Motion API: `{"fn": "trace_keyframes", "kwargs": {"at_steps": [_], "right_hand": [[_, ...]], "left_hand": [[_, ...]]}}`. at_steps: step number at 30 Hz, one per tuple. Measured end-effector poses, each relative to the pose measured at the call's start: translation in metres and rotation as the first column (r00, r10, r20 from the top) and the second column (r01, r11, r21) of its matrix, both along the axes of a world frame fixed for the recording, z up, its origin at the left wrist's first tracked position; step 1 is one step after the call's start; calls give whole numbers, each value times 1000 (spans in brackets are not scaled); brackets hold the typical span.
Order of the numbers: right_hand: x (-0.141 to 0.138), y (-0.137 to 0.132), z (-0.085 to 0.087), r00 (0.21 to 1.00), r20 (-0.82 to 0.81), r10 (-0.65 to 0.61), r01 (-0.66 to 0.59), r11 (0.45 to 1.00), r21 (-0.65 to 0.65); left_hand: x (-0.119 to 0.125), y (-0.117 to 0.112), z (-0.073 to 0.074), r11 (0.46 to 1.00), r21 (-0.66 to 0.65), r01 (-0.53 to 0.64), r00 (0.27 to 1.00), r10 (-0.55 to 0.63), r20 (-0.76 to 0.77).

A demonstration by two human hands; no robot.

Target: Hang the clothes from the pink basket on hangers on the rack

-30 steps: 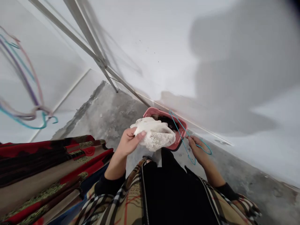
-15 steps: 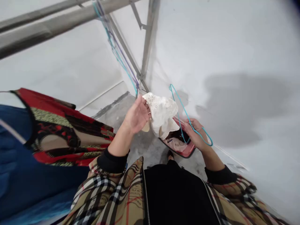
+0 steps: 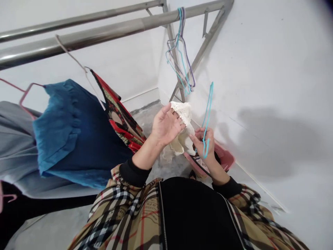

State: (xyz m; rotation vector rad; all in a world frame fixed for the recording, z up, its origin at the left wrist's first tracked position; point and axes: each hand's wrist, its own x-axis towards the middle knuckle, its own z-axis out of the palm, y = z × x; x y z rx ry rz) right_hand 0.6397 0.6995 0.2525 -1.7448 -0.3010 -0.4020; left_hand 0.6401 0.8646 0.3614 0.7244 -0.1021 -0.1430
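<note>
Pinching teal hanger (image 3: pixel 208 111) in right grip (image 3: pixel 204 144), tightly closed; left grip (image 3: pixel 166 125) spread open, touching white lace cloth (image 3: pixel 183 128).

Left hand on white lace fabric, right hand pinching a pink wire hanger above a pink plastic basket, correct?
No: the head view shows a teal wire hanger in the right hand, not pink. Rest stands: left hand, white lace fabric, pink plastic basket.

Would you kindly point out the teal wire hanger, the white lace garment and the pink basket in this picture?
Teal wire hanger (image 3: pixel 208 104): head view, on its upper wire.
White lace garment (image 3: pixel 184 116): head view, on its top fold.
Pink basket (image 3: pixel 225 156): head view, on its wall near the corner.
</note>
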Motion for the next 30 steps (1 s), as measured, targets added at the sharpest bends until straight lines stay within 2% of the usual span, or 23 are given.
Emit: {"fn": "trace_keyframes", "kwargs": {"at_steps": [4,7,11,13,15,18,20,21,22,24,26,28,30], "right_hand": [[-11,19,5,997,79,3,2,998,-61],[-17,29,4,991,133,-3,16,995,-94],[-21,37,-2,974,226,28,19,980,-200],[-22,39,-4,964,263,43,19,974,-227],[-25,42,-4,961,265,78,-18,975,-222],[-29,46,1,955,251,161,-114,975,-190],[-29,49,8,942,246,228,-186,966,-180],[-29,51,11,934,239,264,-224,958,-181],[-28,52,15,927,225,300,-262,947,-184],[-24,55,20,918,173,357,-325,927,-188],[-18,56,22,917,99,386,-364,913,-186],[-10,56,20,909,26,415,-406,899,-163],[-2,55,16,878,-37,477,-477,866,-153]], "left_hand": [[-26,6,-5,999,-50,18,1000,-18,6],[-45,10,-11,999,-38,35,998,-33,52],[-68,16,-22,999,13,49,992,-50,113],[-78,20,-31,996,90,-2,992,-9,122],[-88,23,-43,974,199,-112,988,88,127],[-105,22,-72,883,378,-278,960,241,141],[-118,17,-97,789,518,-330,943,294,152],[-126,14,-110,725,608,-323,943,302,142],[-133,10,-123,637,708,-305,943,306,130],[-149,4,-147,427,868,-254,946,298,130],[-166,0,-164,182,969,-169,955,273,115],[-182,-3,-173,-30,999,-39,955,292,46],[-199,-4,-174,-170,981,91,930,367,-23]]}}
